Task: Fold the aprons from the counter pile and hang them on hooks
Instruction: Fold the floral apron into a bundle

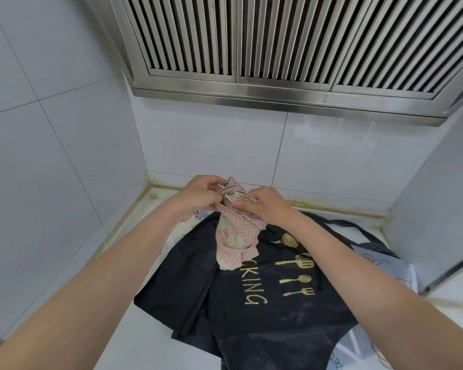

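A pink polka-dot apron with a floral panel [231, 236] hangs bunched above the counter, held at its top by both hands. My left hand [198, 194] pinches the gathered upper edge and a thin strap. My right hand [259, 205] grips the bunched fabric just to the right of it. Under them a black apron with gold utensil print and lettering [265, 297] lies spread on the counter. A white apron with cartoon prints [380, 260] peeks out beneath the black one on the right.
The white counter [145, 340] is hemmed by tiled walls on the left, back and right. A steel range hood with slatted vents [278, 49] hangs overhead. A black strap [358, 227] trails toward the right wall. No hooks are in view.
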Demonstrator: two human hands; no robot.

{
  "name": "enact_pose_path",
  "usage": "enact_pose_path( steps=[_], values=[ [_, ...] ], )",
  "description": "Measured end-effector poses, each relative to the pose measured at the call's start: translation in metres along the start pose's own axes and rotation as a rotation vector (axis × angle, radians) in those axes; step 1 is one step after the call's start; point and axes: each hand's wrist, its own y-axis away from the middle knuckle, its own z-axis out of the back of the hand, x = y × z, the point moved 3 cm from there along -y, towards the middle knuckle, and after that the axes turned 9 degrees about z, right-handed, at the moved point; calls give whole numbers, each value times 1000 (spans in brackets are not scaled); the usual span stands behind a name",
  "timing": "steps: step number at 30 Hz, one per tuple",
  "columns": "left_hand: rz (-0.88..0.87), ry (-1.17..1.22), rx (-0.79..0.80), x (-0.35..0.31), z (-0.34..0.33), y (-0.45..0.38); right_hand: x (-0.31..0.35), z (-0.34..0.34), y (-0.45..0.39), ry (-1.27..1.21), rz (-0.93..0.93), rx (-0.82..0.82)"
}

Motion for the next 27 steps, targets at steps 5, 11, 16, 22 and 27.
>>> enact_pose_path(
  steps=[5,11,16,22,27],
  values=[
    [-359,-727,-162,-16,3,-6,12,-3,-6,276,131,204],
    [-431,-713,-236,-10,-10,-4,15,-7,4,398,125,361],
    [100,129,-73,11,1,-15,12,3,2,254,95,206],
    [372,259,134,28,-2,-6,-8,21,4,14,-81,-30],
    [375,631,182,17,-13,-3,-25,19,9,-283,-251,-151]
  ],
)
